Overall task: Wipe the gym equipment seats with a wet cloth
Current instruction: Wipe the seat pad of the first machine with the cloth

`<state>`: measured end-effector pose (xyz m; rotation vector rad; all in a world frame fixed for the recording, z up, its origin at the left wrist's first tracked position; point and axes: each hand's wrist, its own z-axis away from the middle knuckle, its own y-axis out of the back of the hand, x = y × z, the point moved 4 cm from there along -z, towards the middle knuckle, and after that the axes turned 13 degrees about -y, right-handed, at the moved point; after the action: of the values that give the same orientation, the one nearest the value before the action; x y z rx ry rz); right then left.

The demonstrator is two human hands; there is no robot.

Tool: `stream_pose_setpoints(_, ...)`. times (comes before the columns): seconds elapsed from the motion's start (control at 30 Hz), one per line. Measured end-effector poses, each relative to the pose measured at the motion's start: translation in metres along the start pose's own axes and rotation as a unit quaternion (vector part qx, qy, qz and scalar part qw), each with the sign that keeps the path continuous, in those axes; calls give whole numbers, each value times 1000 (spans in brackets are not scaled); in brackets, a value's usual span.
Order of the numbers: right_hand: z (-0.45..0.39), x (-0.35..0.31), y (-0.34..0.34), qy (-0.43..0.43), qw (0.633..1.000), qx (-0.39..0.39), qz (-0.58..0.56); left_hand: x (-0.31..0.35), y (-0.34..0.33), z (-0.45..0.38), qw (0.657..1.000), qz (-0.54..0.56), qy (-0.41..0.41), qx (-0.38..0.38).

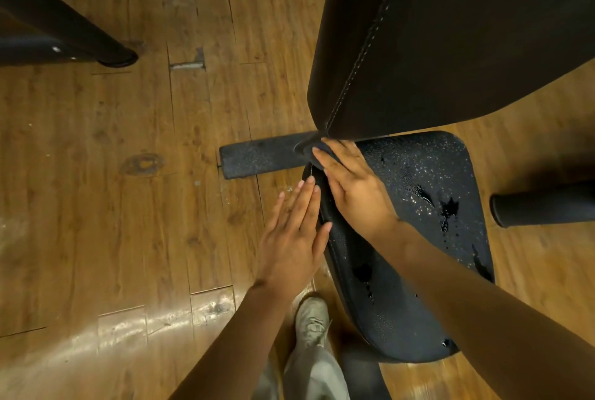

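Observation:
A black padded seat (418, 238) of a gym bench lies below me, wet with droplets and small puddles. Its black backrest (450, 38) with white stitching rises above it. My right hand (351, 183) presses a dark cloth (309, 146) onto the seat's far left corner, fingers laid flat over it; most of the cloth is hidden under the hand. My left hand (296, 232) has straight fingers resting against the seat's left edge and holds nothing.
A black base bar (257, 158) juts left from under the bench over the wooden floor (112, 190). Another machine's dark frame and foot (64, 35) stand at upper left. A black roller pad (541, 206) is at right. My shoe (312, 322) is beside the seat.

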<state>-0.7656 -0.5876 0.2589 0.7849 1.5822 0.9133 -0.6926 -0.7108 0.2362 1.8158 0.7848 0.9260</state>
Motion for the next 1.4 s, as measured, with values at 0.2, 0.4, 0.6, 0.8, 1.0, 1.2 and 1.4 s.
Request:
stream_pose_setpoints(0.2, 38, 12, 19, 69, 996, -48, 21, 1, 2, 0, 1000, 9, 4, -8)
stream_pose_setpoints(0.4, -8, 8, 5, -37, 999, -10, 12, 2, 2, -5, 999, 23, 21, -24)
stream_pose_setpoints(0.6, 81, 23, 26, 6, 998, -62, 11, 5, -3, -4, 997, 60, 29, -47)
stream_pose_setpoints(0.8, 13, 20, 20, -28, 999, -34, 2, 10, -3, -5, 995, 70, 54, -35)
stream_pose_setpoints(1.0, 11, 27, 19, -47, 998, -20, 27, 20, -3, -8, 994, 70, 76, -31)
stream_pose_setpoints(1.2, 78, 41, 40, 44, 996, -76, 10, 21, -4, -8, 992, 83, 85, -29)
stream_pose_setpoints(1.4, -16, 9, 8, -1, 998, -58, -12, 18, -6, -7, 994, 72, 79, -32)
